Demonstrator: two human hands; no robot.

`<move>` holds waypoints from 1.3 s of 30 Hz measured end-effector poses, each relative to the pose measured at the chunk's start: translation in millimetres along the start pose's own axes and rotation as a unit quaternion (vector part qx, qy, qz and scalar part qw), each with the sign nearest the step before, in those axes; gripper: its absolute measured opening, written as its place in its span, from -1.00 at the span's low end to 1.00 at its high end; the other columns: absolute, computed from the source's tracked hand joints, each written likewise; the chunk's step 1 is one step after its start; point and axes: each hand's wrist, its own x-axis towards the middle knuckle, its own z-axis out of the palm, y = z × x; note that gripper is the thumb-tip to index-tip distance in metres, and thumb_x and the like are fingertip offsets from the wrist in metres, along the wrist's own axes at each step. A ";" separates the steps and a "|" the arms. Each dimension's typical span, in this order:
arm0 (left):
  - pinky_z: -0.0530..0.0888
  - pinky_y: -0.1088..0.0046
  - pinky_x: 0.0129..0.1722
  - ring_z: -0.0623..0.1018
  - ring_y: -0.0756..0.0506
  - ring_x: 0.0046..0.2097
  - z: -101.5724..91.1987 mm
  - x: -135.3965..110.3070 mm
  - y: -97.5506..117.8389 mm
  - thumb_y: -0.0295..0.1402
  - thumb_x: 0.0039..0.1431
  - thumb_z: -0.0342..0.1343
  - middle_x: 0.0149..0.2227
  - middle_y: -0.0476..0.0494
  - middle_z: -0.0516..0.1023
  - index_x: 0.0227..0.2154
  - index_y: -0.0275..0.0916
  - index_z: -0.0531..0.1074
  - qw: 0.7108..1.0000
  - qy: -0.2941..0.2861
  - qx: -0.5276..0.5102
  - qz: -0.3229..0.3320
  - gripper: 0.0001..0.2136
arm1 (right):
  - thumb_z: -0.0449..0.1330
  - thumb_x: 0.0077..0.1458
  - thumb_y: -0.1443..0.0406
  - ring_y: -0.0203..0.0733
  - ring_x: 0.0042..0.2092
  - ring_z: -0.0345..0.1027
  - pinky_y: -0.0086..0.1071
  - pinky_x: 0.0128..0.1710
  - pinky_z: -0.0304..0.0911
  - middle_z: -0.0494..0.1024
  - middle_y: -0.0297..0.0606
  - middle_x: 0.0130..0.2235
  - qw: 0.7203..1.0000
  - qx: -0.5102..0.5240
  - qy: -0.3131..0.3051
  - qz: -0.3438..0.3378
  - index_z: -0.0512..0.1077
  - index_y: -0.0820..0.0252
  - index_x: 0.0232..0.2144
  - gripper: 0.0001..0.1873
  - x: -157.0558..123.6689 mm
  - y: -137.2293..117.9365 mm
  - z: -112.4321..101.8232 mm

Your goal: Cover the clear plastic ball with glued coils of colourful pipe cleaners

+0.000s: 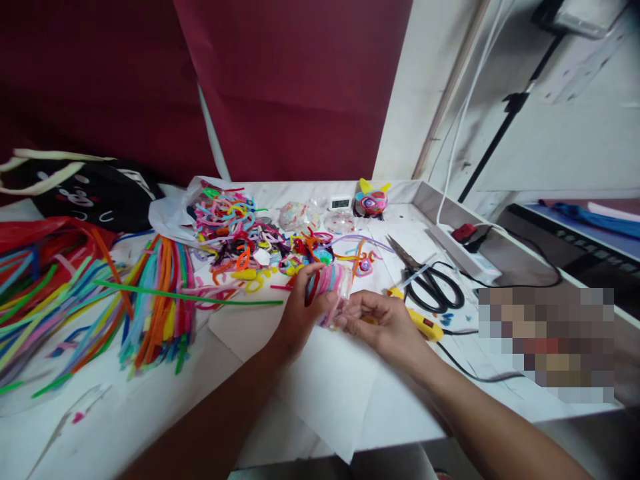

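Observation:
My left hand (pixel 306 303) is wrapped round a bundle of wound pipe cleaners (pixel 327 279) in red, pink, blue and white, with a clear, shiny part on its right side. Against the lower right edge of that bundle, the fingers of my right hand (pixel 376 319) are pinched together. The exact spot they grip is partly hidden by the fingers. Both hands are above white paper (pixel 325 380) on the table. A yellow glue gun (pixel 425 325) lies just beyond my right hand, partly covered by it. Black-handled scissors (pixel 425 277) lie farther back to the right.
Bunches of pipe cleaners (pixel 160 300) spread at left, one green stem (pixel 200 297) reaching toward my left hand. Behind are a heap of coloured pieces (pixel 245 233), a small display (pixel 341 203) and a horned figure (pixel 371 201). A power strip (pixel 467 253) with cables sits right.

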 end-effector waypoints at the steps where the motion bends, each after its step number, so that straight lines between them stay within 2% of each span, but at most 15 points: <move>1: 0.39 0.33 -0.08 0.44 -0.20 -0.02 0.2 -0.1 0.4 -0.21 0.01 0.19 0.00 -0.17 0.44 0.02 -0.16 0.35 1.000 -0.001 0.007 0.000 -0.53 | 0.41 -0.09 0.15 -0.30 -0.41 0.40 -0.41 -0.38 0.27 0.60 -0.30 -0.43 1.000 -0.008 -0.003 -0.003 0.52 0.21 -0.41 -0.73 -0.5 0.4 0.5; 6: 0.31 0.30 0.01 0.39 -0.21 0.03 1.6 -0.3 0.3 -0.23 0.03 0.18 0.02 -0.17 0.40 0.03 -0.17 0.31 0.998 0.003 0.057 0.009 -0.53 | 0.32 0.04 0.20 -0.33 -0.43 0.35 -0.45 -0.43 0.22 0.57 -0.31 -0.44 0.997 -0.069 -0.006 -0.033 0.52 0.20 -0.40 -0.83 -3.4 0.1 3.4; 11: 0.31 0.30 -0.01 0.40 -0.19 -0.02 1.8 -1.4 -2.1 -0.28 0.02 0.17 -0.03 -0.13 0.41 -0.03 -0.16 0.33 0.998 0.007 0.063 0.020 -0.59 | 0.30 0.03 0.26 -0.36 -0.48 0.27 -0.47 -0.48 0.17 0.50 -0.37 -0.52 0.993 -0.110 0.009 -0.044 0.49 0.22 -0.47 -0.86 -5.7 1.0 5.3; 16: 0.31 0.32 -0.03 0.40 -0.17 -0.03 0.2 -1.7 -2.7 -0.31 -0.01 0.17 -0.05 -0.11 0.41 -0.04 -0.15 0.33 0.997 0.005 0.068 0.034 -0.59 | 0.30 0.03 0.30 -0.39 -0.49 0.26 -0.51 -0.51 0.12 0.50 -0.39 -0.53 0.995 -0.088 0.011 -0.043 0.50 0.20 -0.49 -0.89 -7.0 0.7 8.3; 21: 0.31 0.33 -0.03 0.40 -0.18 -0.01 -0.9 -1.3 -4.2 -0.29 0.02 0.17 -0.02 -0.12 0.40 -0.03 -0.15 0.33 0.997 -0.002 0.066 0.030 -0.59 | 0.29 0.03 0.31 -0.37 -0.48 0.29 -0.49 -0.48 0.17 0.52 -0.38 -0.51 0.999 -0.032 0.008 -0.039 0.50 0.19 -0.46 -0.93 -6.7 3.0 10.3; 29: 0.34 0.37 -0.06 0.43 -0.13 -0.05 -1.9 -0.4 -5.5 -0.23 0.10 0.19 -0.06 -0.08 0.44 -0.04 -0.10 0.35 0.999 -0.008 0.040 0.020 -0.65 | 0.30 0.05 0.25 -0.36 -0.48 0.22 -0.46 -0.48 0.13 0.42 -0.38 -0.52 0.999 -0.035 0.003 -0.018 0.45 0.20 -0.48 -0.84 -9.5 12.5 12.4; 32: 0.34 0.37 -0.01 0.43 -0.15 0.04 -2.1 2.0 -1.9 -0.16 0.12 0.19 0.02 -0.12 0.45 -0.02 -0.10 0.37 1.000 -0.003 0.003 0.011 -0.63 | 0.31 0.04 0.25 -0.37 -0.48 0.26 -0.48 -0.48 0.16 0.45 -0.38 -0.53 0.999 -0.015 0.013 -0.027 0.45 0.20 -0.49 -0.84 -8.7 10.5 12.9; 35: 0.32 0.35 0.06 0.38 -0.19 0.18 -1.6 5.6 3.1 -0.09 0.12 0.18 0.10 -0.15 0.45 -0.02 -0.11 0.40 0.997 0.033 -0.072 -0.006 -0.61 | 0.35 0.01 0.25 -0.36 -0.46 0.36 -0.48 -0.43 0.26 0.53 -0.36 -0.50 0.998 0.054 0.032 -0.023 0.49 0.20 -0.44 -0.85 -4.4 5.3 8.5; 39: 0.39 0.31 0.01 0.44 -0.20 0.13 -0.1 11.0 7.5 -0.10 0.13 0.18 0.03 -0.20 0.52 -0.08 -0.17 0.45 0.983 0.081 -0.150 -0.072 -0.64 | 0.40 -0.04 0.22 -0.35 -0.45 0.44 -0.46 -0.39 0.35 0.59 -0.34 -0.47 0.989 0.141 0.048 -0.010 0.50 0.19 -0.42 -0.81 4.1 -0.5 -4.2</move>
